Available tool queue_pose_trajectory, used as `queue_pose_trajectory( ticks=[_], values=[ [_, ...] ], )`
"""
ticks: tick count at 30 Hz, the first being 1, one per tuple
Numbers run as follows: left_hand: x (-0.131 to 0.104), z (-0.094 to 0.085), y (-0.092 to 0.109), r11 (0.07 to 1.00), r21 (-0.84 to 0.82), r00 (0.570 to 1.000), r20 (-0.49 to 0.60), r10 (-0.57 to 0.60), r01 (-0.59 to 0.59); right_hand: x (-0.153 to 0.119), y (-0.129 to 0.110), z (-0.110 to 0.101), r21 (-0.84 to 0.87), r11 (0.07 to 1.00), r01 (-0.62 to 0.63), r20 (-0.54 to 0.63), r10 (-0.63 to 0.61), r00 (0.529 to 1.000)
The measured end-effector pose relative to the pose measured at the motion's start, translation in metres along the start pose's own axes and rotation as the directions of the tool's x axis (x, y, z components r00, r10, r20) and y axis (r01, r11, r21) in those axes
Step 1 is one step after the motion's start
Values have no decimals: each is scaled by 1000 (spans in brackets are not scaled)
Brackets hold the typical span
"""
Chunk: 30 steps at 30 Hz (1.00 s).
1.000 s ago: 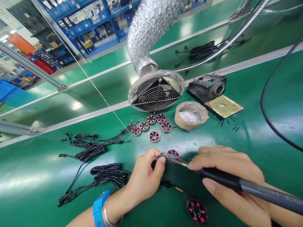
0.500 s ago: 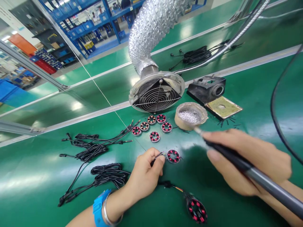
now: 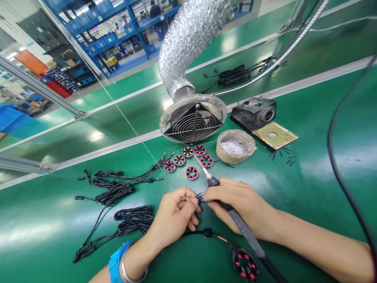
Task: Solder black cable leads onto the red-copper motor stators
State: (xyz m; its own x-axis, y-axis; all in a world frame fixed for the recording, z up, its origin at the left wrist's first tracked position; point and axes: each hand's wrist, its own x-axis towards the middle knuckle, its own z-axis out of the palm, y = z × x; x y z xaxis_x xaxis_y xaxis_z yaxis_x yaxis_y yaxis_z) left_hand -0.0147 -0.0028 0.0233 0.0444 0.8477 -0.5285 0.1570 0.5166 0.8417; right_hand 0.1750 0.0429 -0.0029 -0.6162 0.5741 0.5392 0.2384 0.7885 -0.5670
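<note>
My left hand, with a blue band and a metal bangle at its wrist, pinches thin wires near the middle of the green bench. Closed round a dark soldering iron, my right hand is just right of the wires. The iron's metal tip points up and left, close to a group of small ring-shaped coils. Another coil, joined to a black cable, lies below the hands. The coil that was beside my left fingers is hidden now.
A round fume extractor on a silver duct hangs behind the coils. A bowl of metal bits and an iron stand with a yellow sponge are right of it. Black cable bundles lie left.
My right hand has moved left with the soldering iron, from the bowl to beside my left hand. The iron's tip now points up and left towards the coils. The view has shifted slightly.
</note>
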Motion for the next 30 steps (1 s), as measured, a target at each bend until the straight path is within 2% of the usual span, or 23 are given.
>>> queue_pose_trajectory(
  ticks=[4, 7, 11, 16, 21, 25, 30],
  values=[
    [0, -1, 0, 997, 83, 1000, 5, -8, 7, 2, 2, 7, 37, 999, -30, -20, 30, 999],
    [1, -1, -1, 991, 114, 998, -6, 70, -69, 2, -1, 5, 73, 996, -53, -32, 55, 998],
    [2, 0, -1, 971, 186, 988, 34, 149, -153, 1, -3, 3, 110, 990, -85, -17, 87, 996],
    [2, 0, 2, 948, 253, 981, 50, 187, -193, 2, -2, 0, 127, 990, -60, -50, 67, 997],
    [3, 1, -1, 931, 302, 978, 44, 203, -207, 6, 1, 3, 114, 993, -9, -32, 12, 999],
    [-9, 7, -5, 886, 399, 967, 11, 254, -237, 6, -1, 7, 108, 993, -41, -88, 51, 995],
    [-31, 19, 0, 825, 462, 945, 137, 296, -325, 2, -7, 11, -28, 1000, -3, -158, -1, 987]
  ],
)
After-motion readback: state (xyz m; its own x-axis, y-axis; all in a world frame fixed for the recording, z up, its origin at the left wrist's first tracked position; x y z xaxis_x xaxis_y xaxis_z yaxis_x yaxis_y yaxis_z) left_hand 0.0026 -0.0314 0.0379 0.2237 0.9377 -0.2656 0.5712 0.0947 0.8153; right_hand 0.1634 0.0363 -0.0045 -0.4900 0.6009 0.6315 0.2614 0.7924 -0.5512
